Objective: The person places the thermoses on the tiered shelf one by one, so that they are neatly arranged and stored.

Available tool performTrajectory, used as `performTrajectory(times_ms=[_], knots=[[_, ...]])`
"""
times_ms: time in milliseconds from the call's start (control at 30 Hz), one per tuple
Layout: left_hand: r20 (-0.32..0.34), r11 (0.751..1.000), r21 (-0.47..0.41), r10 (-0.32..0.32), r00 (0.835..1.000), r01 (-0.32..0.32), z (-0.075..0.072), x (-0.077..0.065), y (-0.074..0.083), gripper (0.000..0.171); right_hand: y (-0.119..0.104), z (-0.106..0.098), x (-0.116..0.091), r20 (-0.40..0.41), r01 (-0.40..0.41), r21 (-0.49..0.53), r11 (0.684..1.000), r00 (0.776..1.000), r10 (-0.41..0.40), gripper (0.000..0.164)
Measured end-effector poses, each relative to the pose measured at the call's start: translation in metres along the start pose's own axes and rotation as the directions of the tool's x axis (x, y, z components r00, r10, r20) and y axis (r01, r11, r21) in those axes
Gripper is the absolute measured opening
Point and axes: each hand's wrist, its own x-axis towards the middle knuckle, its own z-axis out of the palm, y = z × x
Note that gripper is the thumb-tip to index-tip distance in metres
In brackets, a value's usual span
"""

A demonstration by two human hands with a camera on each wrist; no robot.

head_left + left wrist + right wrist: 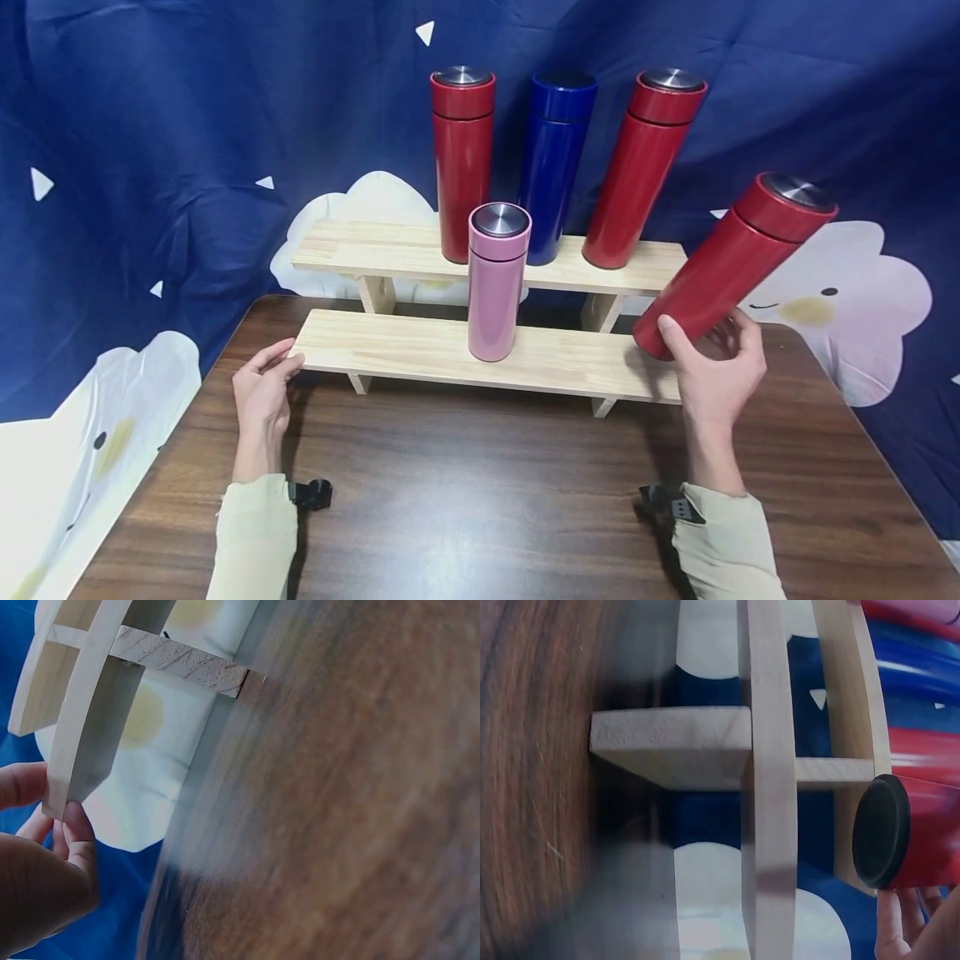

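Observation:
My right hand [720, 379] grips a red thermos bottle [738, 258] near its base. The bottle leans to the right over the right end of the lower shelf. In the right wrist view its black underside [881, 831] faces the camera, apart from the board. At the other end, my left hand [262, 392] pinches the left end of the lower shelf board [390, 337], thumb on one face and fingers on the other, as the left wrist view shows. A pink thermos bottle [497, 292] stands upright midway along this lower board.
On the upper shelf board [360, 246] stand a red bottle [462, 167], a blue bottle [557, 167] and another red bottle [643, 171]. The two-tier wooden rack is on a brown table [450, 483]. Behind hangs a dark blue cloth [187, 125] with white cloud figures.

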Motion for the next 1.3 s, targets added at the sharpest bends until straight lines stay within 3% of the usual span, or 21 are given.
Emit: performTrajectory(times_ms=[567, 833, 1300], knots=[[0.012, 0.999, 0.037, 0.011, 1.0, -0.012, 0.001, -0.002, 0.0, 0.032, 0.005, 0.019, -0.019, 0.149, -0.01, -0.007, 1.0, 0.989, 0.011, 0.062], [-0.005, 0.998, 0.068, -0.001, 1.0, 0.002, 0.001, -0.005, 0.0, 0.034, 0.003, 0.03, -0.031, 0.206, -0.015, -0.082, 0.997, 0.978, 0.032, 0.062], [-0.003, 0.995, 0.096, 0.018, 1.0, -0.017, 0.002, -0.008, 0.0, 0.037, -0.001, 0.044, -0.04, 0.233, -0.072, -0.104, 0.992, 0.968, 0.094, 0.065]])
